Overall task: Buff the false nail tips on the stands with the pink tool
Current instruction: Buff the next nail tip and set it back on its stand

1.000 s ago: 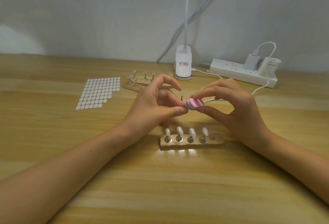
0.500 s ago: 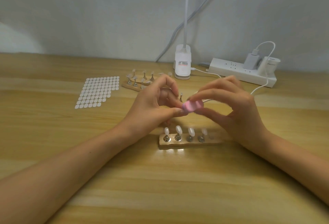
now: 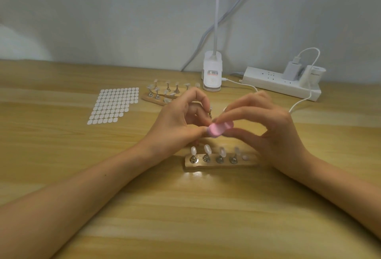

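My right hand [image 3: 266, 129] pinches the pink tool [image 3: 218, 129] between thumb and fingers, above the table's middle; the tool is motion-blurred. My left hand [image 3: 177, 122] pinches a small metal nail stand [image 3: 210, 112], its tip pressed against the tool and mostly hidden by it. Below the hands a wooden base [image 3: 221, 163] carries several upright stands with pale false nail tips [image 3: 207, 149], plus one empty pad at its right end. A second wooden base with more stands [image 3: 162, 94] lies farther back, left of centre.
A sheet of white adhesive dots [image 3: 113, 105] lies at the left. A white clip lamp base [image 3: 212, 75] stands at the back centre. A white power strip [image 3: 282, 83] with plugs sits at the back right, and a white cable [image 3: 299, 104] trails behind my right hand.
The pink tool has moved slightly down and left against the held nail stand and is blurred with motion. Both hands stay at the same spot above the near base.
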`<state>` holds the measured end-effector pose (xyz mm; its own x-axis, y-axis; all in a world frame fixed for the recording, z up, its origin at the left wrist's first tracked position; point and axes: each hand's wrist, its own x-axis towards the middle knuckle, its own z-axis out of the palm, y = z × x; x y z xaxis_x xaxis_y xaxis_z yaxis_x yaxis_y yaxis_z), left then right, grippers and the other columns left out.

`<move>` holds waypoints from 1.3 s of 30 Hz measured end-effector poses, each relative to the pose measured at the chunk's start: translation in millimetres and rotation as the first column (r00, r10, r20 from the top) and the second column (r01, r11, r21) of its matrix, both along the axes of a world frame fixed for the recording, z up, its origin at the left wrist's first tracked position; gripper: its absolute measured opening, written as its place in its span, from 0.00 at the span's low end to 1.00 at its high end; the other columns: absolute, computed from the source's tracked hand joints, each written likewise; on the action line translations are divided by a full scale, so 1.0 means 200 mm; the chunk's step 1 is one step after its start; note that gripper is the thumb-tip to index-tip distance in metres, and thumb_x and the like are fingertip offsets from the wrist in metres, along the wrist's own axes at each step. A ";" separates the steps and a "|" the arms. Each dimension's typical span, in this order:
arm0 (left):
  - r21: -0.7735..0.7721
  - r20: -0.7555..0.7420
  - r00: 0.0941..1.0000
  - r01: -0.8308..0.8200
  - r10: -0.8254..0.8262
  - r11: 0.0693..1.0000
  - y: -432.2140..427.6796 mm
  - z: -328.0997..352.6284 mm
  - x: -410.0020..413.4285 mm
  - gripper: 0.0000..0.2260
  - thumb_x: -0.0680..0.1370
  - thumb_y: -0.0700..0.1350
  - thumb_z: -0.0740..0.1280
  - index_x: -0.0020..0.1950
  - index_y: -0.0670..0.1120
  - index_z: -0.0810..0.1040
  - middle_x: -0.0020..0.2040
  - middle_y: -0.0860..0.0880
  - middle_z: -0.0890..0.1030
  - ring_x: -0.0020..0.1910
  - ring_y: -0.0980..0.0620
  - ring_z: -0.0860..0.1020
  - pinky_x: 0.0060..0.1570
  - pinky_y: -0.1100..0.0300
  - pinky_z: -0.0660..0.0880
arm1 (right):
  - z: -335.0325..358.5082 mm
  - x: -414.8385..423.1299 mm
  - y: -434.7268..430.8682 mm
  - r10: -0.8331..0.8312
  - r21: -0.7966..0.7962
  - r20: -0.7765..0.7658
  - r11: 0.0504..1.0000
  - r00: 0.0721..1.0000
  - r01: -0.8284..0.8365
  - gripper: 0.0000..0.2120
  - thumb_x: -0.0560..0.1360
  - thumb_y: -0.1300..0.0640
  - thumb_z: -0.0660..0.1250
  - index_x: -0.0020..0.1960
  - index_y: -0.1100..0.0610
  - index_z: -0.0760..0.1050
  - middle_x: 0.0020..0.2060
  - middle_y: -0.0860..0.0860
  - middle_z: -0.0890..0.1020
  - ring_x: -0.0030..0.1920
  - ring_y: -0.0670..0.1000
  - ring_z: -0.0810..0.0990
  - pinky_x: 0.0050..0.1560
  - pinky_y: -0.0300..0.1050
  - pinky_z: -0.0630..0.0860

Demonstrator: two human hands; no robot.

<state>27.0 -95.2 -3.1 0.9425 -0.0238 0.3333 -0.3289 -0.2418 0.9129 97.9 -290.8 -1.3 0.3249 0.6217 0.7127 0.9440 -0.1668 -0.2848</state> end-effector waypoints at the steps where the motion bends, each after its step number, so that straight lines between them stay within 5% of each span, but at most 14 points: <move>1: 0.009 0.001 1.000 -0.002 0.002 1.000 0.00 0.00 0.00 0.16 0.72 0.32 0.76 0.48 0.46 0.71 0.33 0.52 0.81 0.35 0.51 0.83 0.31 0.64 0.75 | 0.00 0.00 0.00 0.016 -0.010 0.004 1.000 1.000 -0.016 0.09 0.72 0.53 0.73 0.52 0.53 0.83 0.45 0.52 0.83 0.46 0.56 0.78 0.51 0.43 0.71; 5: 0.008 -0.003 1.000 -0.022 0.022 1.000 0.00 0.00 0.00 0.17 0.71 0.33 0.77 0.48 0.47 0.72 0.35 0.48 0.84 0.41 0.51 0.85 0.36 0.67 0.77 | 0.01 0.01 -0.01 -0.055 0.028 -0.050 0.998 0.997 0.056 0.08 0.73 0.51 0.72 0.52 0.50 0.82 0.42 0.53 0.83 0.45 0.58 0.76 0.49 0.51 0.72; 12: 0.032 0.017 1.000 -0.016 0.015 0.999 0.00 0.00 0.00 0.17 0.71 0.33 0.77 0.49 0.47 0.73 0.37 0.47 0.84 0.40 0.55 0.84 0.36 0.72 0.73 | 0.02 0.00 -0.01 -0.062 0.018 -0.048 0.998 0.997 0.063 0.09 0.72 0.52 0.72 0.51 0.51 0.83 0.42 0.55 0.83 0.45 0.60 0.76 0.49 0.42 0.69; 15: 0.062 0.021 1.000 -0.011 0.010 0.998 0.00 -0.01 0.00 0.16 0.72 0.35 0.77 0.50 0.46 0.73 0.37 0.47 0.84 0.39 0.54 0.83 0.35 0.64 0.74 | 0.01 -0.02 0.00 -0.003 -0.019 0.012 1.000 1.000 0.003 0.09 0.71 0.52 0.72 0.51 0.53 0.84 0.41 0.53 0.82 0.44 0.57 0.76 0.48 0.43 0.71; 19: 0.054 0.023 1.000 -0.011 0.010 0.998 0.01 -0.01 0.00 0.17 0.72 0.34 0.77 0.51 0.47 0.72 0.38 0.47 0.85 0.44 0.50 0.86 0.37 0.65 0.76 | 0.02 0.00 -0.01 -0.081 0.027 -0.053 0.996 0.995 0.083 0.09 0.71 0.53 0.72 0.51 0.51 0.83 0.41 0.54 0.82 0.45 0.57 0.75 0.48 0.51 0.72; 21: 0.068 0.027 1.000 -0.005 0.003 0.998 0.01 -0.01 0.00 0.17 0.73 0.34 0.76 0.54 0.47 0.72 0.39 0.46 0.85 0.43 0.51 0.85 0.36 0.58 0.76 | 0.01 -0.01 0.00 -0.033 -0.002 -0.020 0.999 0.999 0.033 0.09 0.71 0.54 0.73 0.51 0.53 0.84 0.42 0.53 0.82 0.45 0.57 0.75 0.48 0.47 0.71; 27: 0.052 0.069 0.997 0.015 -0.019 0.999 0.00 -0.01 0.00 0.25 0.72 0.32 0.76 0.63 0.48 0.71 0.38 0.47 0.85 0.43 0.50 0.86 0.39 0.74 0.72 | 0.02 0.00 -0.01 -0.070 0.017 -0.059 0.997 0.996 0.071 0.10 0.72 0.52 0.72 0.52 0.51 0.83 0.42 0.54 0.82 0.46 0.59 0.75 0.49 0.48 0.71; 36: 0.072 0.095 0.995 0.024 -0.031 0.997 0.00 -0.02 0.01 0.33 0.72 0.31 0.75 0.73 0.49 0.68 0.38 0.47 0.84 0.43 0.48 0.85 0.41 0.69 0.76 | 0.01 -0.02 0.00 -0.007 -0.016 -0.034 1.000 0.999 0.007 0.09 0.73 0.53 0.72 0.52 0.53 0.84 0.44 0.51 0.82 0.47 0.56 0.75 0.50 0.43 0.69; 39: 0.058 0.096 0.995 0.015 -0.021 0.998 0.00 -0.02 0.01 0.38 0.72 0.30 0.75 0.77 0.48 0.64 0.39 0.47 0.85 0.44 0.48 0.86 0.52 0.56 0.82 | 0.01 0.00 0.00 -0.060 0.014 -0.086 0.998 0.994 0.062 0.09 0.73 0.52 0.71 0.52 0.50 0.82 0.44 0.52 0.83 0.47 0.58 0.75 0.50 0.42 0.68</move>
